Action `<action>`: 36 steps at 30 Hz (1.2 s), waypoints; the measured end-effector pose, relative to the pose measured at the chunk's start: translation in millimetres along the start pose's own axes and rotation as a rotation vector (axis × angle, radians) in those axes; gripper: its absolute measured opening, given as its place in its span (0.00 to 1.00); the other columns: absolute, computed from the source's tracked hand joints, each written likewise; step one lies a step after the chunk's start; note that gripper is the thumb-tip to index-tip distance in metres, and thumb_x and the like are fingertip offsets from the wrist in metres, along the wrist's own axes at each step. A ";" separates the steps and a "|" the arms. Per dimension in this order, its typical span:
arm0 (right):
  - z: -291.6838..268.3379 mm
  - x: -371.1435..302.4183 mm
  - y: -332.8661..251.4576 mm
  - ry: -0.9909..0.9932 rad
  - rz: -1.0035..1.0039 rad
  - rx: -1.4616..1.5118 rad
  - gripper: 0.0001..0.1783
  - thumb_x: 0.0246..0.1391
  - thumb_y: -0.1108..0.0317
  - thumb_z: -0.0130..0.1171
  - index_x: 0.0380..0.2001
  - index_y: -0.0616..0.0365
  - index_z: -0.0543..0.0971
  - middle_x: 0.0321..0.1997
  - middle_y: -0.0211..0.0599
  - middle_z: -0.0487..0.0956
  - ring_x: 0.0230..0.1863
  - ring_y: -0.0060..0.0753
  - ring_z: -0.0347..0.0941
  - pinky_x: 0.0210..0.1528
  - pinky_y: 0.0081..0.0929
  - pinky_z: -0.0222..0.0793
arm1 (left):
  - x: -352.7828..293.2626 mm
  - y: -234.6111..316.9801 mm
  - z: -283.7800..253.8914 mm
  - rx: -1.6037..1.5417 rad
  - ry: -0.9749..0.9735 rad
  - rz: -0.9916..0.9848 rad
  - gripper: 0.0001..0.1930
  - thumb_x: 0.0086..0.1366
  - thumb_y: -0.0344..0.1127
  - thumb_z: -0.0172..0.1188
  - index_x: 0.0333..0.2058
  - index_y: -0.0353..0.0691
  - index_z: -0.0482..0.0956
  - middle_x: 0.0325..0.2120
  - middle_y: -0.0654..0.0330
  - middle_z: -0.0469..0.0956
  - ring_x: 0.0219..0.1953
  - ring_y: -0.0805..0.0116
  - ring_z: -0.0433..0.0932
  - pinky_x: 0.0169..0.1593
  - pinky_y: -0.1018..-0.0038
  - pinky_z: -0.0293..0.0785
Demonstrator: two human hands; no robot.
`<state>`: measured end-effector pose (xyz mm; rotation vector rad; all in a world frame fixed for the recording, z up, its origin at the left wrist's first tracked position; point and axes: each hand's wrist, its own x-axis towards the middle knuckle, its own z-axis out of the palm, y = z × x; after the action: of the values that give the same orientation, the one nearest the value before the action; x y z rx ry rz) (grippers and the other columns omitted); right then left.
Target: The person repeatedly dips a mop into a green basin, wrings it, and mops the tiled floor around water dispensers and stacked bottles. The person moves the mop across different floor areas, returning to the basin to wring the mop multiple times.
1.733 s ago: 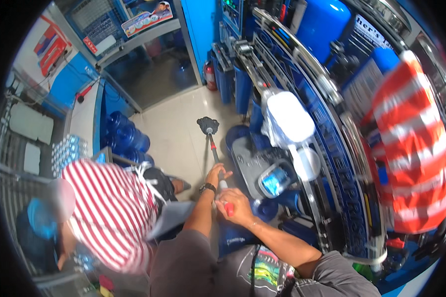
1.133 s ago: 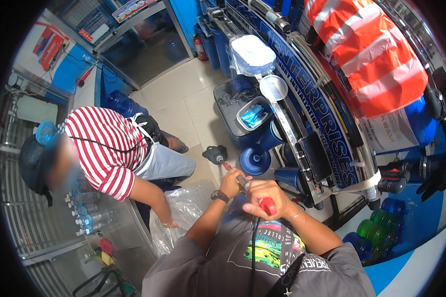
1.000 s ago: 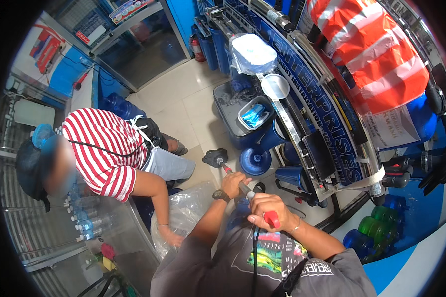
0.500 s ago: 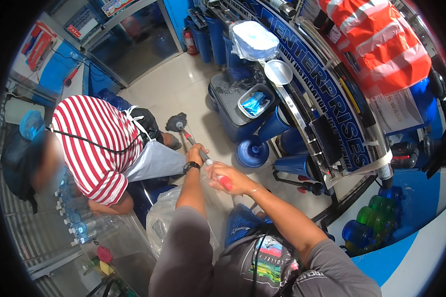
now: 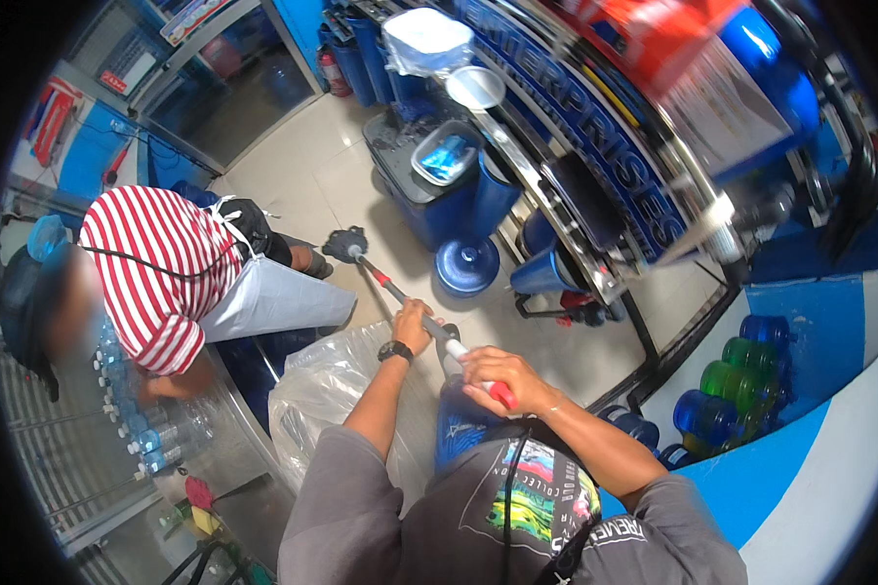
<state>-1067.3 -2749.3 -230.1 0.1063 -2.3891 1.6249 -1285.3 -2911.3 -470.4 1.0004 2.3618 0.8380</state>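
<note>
I hold a mop (image 5: pixel 345 244) with a dark, shaggy head that rests on the tiled floor. Its long grey handle, with red and white sections, slants back toward my body. My left hand (image 5: pixel 416 327), with a dark watch on the wrist, is wrapped round the middle of the handle. Higher up, near the red end, my right hand (image 5: pixel 502 378) grips the white part. The mop head lies between a co-worker's legs and a round blue water jug (image 5: pixel 466 266).
A co-worker in a striped shirt (image 5: pixel 166 258) bends over a counter with several clear bottles (image 5: pixel 156 439) at left. Clear plastic wrapping (image 5: pixel 317 390) sits beside my left arm. Blue bins (image 5: pixel 429 210) and a metal rack stand ahead right. Green and blue jugs (image 5: pixel 737 385) are stacked at right.
My view has swung right, so the surroundings sit further left. Both hands have drawn right and back with the handle; the mop head is slightly nearer the round blue jug.
</note>
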 end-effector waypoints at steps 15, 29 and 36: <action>-129.5 -298.4 -157.5 0.267 -0.068 0.123 0.20 0.62 0.74 0.66 0.17 0.60 0.70 0.20 0.43 0.71 0.24 0.49 0.68 0.32 0.44 0.64 | -194.3 298.4 174.4 -0.083 -0.305 0.274 0.22 0.72 0.51 0.72 0.29 0.37 0.84 0.32 0.46 0.82 0.42 0.40 0.82 0.49 0.49 0.76; -166.8 -462.9 -196.9 0.918 0.225 -0.136 0.12 0.56 0.80 0.64 0.20 0.61 0.76 0.24 0.44 0.80 0.30 0.47 0.81 0.38 0.40 0.78 | -190.5 461.3 339.8 -0.020 -0.748 0.633 0.14 0.72 0.49 0.71 0.40 0.44 0.89 0.42 0.52 0.85 0.48 0.42 0.85 0.51 0.51 0.80; -146.7 -494.1 -172.7 1.276 0.170 -0.202 0.13 0.59 0.81 0.65 0.21 0.61 0.76 0.25 0.42 0.81 0.32 0.44 0.82 0.41 0.38 0.81 | -181.9 488.5 383.5 0.186 -0.732 0.832 0.14 0.71 0.53 0.71 0.44 0.50 0.89 0.47 0.56 0.86 0.52 0.47 0.85 0.58 0.50 0.77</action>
<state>-531.4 -2717.9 -144.2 -0.8979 -1.5011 0.9431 -703.9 -2639.4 -387.6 2.0060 1.3862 0.3718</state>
